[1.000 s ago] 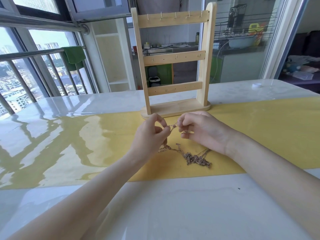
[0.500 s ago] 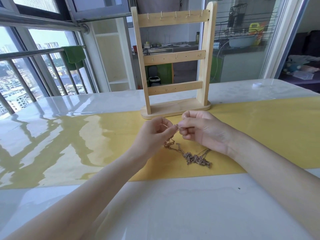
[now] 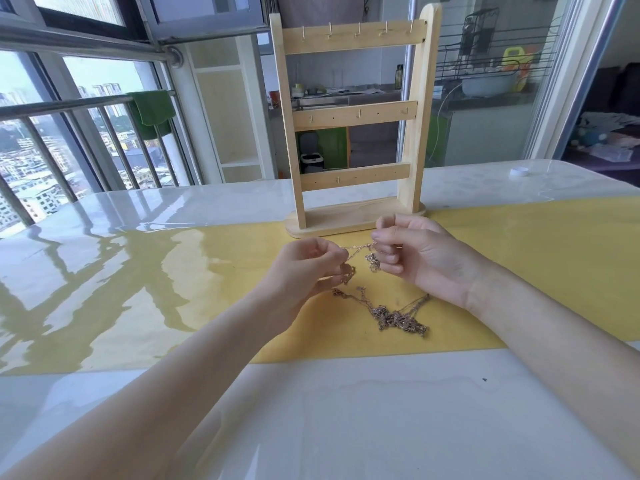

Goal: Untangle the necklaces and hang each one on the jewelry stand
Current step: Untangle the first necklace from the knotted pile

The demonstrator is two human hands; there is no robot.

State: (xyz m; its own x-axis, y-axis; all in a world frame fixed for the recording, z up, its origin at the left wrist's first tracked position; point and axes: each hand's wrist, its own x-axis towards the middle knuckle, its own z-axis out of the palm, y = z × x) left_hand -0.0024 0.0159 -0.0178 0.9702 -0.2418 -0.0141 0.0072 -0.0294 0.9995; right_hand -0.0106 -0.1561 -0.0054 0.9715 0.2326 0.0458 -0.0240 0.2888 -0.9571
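The glossy table (image 3: 311,410) with its yellow runner (image 3: 519,271) is carrying everything, and the wooden jewelry stand (image 3: 353,126) is standing upright at the runner's far edge, just beyond the hands, its hooks all bare, so no necklace is hanging yet. Compared with half a second ago, the two hands are now sitting farther apart: then their fingertips were almost meeting over the knot, and now a short run of chain is stretching nearly taut between them, which suggests a strand is starting to work free, though the untangling looks far from done. The left hand (image 3: 304,268) is curling its fingers and pinching one end of that stretch, with a small clump dangling beside its fingertips. The right hand (image 3: 415,254) is pinching the other end between thumb and forefinger, its other fingers loosely bent, another little clump hanging below. The tangled necklaces (image 3: 391,315) are mostly lying on the runner just below and between the hands, nearer the right wrist, trailing up to the raised part.
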